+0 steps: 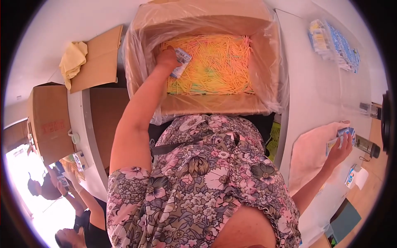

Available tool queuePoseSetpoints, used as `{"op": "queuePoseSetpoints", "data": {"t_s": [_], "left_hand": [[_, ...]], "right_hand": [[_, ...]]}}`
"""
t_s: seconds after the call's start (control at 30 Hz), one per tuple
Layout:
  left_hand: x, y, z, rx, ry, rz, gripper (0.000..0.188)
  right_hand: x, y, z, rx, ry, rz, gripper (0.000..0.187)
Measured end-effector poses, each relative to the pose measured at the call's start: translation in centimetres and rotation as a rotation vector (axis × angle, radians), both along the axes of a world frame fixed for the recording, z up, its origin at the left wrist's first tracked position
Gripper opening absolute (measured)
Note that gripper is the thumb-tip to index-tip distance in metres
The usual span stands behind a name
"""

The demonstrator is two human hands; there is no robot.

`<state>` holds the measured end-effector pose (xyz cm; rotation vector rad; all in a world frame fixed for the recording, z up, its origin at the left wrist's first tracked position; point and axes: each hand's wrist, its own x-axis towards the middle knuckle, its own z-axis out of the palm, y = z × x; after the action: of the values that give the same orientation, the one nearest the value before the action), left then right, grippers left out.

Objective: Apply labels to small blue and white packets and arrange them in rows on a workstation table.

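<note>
A large cardboard box lined with clear plastic stands in front of me, holding a layer of thin yellow, orange and green sticks. My left hand reaches into its left side, with closed fingers gripping a small clear packet with blue-and-white print. What the packet contains is too small to make out. Out to the right, my right hand has its bent fingers around a blue-and-white packet lying over a pink cloth.
Rows of blue-and-white packets lie at the far right of the white table. Beside my right hand is a clear bottle. On the left are a cardboard flap, a yellow cloth and another box. Other people work at lower left.
</note>
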<state>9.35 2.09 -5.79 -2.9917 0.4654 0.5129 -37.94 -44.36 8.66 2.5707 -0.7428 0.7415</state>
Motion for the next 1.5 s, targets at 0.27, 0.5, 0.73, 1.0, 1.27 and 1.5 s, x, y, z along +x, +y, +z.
{"op": "queuePoseSetpoints", "data": {"t_s": [0.27,0.5,0.73,1.0,1.27,1.5], "left_hand": [[1.5,2.6,-1.5,-0.275,-0.180,0.040,0.033],[1.2,3.2,-2.0,-0.347,-0.305,0.005,0.012],[-3.6,-1.6,7.0,-0.539,-0.219,-0.230,0.015],[-5.0,-0.6,6.3,-1.561,0.288,0.069,0.021],[-3.8,0.8,4.3,-1.673,0.267,0.206,0.018],[-3.4,0.7,4.1,-1.753,0.397,0.260,0.017]], "right_hand": [[5.3,5.6,3.7,-0.012,-0.121,0.108,0.022],[10.3,9.5,6.0,-0.055,-0.162,0.352,0.024],[22.2,21.2,3.9,0.795,-0.071,0.737,0.015],[34.5,27.4,-11.7,0.553,1.098,0.933,0.010],[34.7,29.0,-17.2,0.482,1.060,1.057,0.017],[34.3,27.7,-17.3,0.509,1.141,1.085,0.010]]}}
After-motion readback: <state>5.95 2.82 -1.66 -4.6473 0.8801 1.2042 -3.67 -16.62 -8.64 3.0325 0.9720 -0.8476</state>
